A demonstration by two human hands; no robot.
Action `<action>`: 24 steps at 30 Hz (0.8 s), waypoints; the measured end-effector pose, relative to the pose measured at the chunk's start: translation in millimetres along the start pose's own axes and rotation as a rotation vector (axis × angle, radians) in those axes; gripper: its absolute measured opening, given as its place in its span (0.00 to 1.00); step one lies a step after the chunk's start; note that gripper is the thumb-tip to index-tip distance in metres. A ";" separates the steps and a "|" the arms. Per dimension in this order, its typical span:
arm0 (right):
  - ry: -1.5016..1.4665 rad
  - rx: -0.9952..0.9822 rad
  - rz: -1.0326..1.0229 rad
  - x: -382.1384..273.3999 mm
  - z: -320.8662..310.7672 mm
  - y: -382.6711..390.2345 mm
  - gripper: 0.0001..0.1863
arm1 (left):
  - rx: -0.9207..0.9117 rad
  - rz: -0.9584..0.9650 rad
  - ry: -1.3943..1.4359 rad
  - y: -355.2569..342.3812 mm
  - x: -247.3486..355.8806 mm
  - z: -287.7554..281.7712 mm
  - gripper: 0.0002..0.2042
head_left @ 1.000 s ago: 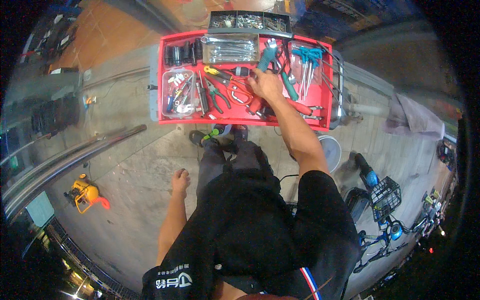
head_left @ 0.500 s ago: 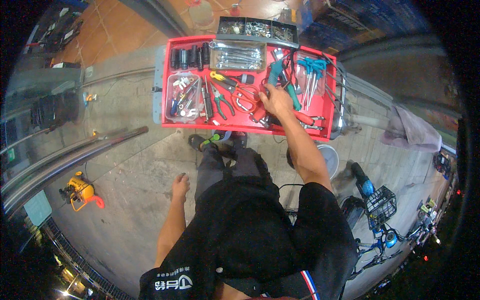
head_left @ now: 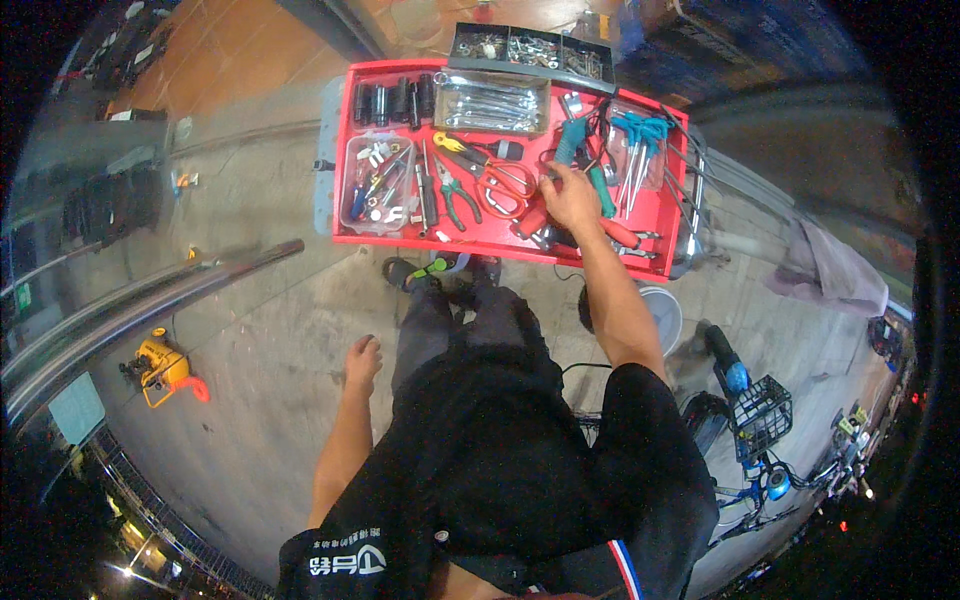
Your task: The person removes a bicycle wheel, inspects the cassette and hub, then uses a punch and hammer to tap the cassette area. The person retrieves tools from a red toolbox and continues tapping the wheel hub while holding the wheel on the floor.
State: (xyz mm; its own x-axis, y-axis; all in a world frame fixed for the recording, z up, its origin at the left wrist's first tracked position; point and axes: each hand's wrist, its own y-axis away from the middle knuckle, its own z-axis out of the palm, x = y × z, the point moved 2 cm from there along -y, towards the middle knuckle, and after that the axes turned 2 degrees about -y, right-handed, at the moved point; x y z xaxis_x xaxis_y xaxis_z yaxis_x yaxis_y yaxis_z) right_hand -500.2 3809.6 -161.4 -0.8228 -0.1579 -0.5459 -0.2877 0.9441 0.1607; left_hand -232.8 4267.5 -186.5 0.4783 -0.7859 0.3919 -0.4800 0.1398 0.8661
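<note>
My right hand point(head_left: 570, 200) reaches into a red tool drawer point(head_left: 455, 240), fingers closed at the lower end of a teal-handled tool point(head_left: 570, 140). Beside it lie orange-red handled pliers point(head_left: 505, 190), a green tool point(head_left: 600, 190) and red-handled tools point(head_left: 620, 233). Yellow-and-black pliers point(head_left: 455, 150) and green pliers point(head_left: 460, 200) are farther left, near a clear box of small items point(head_left: 375, 185). Teal T-handle keys point(head_left: 635, 130) sit at the right. My left hand point(head_left: 363, 358) hangs beside my leg, fingers loosely curled; I cannot tell what, if anything, they hold.
Sockets point(head_left: 393, 100), a wrench tray point(head_left: 490, 100) and a hardware organiser point(head_left: 530, 50) line the drawer's back. Around me are steel rails point(head_left: 200, 292), a yellow compressor point(head_left: 160, 365), a pale bucket point(head_left: 662, 320), a bicycle with basket point(head_left: 760, 415) and a draped cloth point(head_left: 830, 270).
The drawer has shifted rightward in the view over the last second. My right hand shifts with it, staying at the teal-handled tool. My left arm hangs much as before.
</note>
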 end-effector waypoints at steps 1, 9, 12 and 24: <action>0.005 0.013 -0.021 1.7 1.8 0.0 0.20 | 0.007 -0.006 -0.006 3.6 3.3 3.2 0.22; 0.045 0.050 -0.115 -6.1 -4.1 2.0 0.20 | 0.026 0.022 -0.051 -2.2 -3.0 1.8 0.21; 0.033 0.102 -0.138 -10.6 -5.2 4.2 0.20 | 0.015 0.030 -0.028 -4.7 -3.9 1.7 0.21; 0.082 -0.317 -0.134 -55.2 44.2 27.1 0.21 | 0.008 0.012 -0.029 -2.4 -2.6 5.9 0.21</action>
State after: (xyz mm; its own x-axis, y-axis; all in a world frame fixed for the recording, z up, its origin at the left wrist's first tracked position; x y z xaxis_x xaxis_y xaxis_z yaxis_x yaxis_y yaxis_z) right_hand -440.9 3856.7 -163.3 -0.8006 -0.3090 -0.5134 -0.5228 0.7789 0.3464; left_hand -237.3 4265.7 -191.4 0.4508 -0.8014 0.3931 -0.4919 0.1445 0.8586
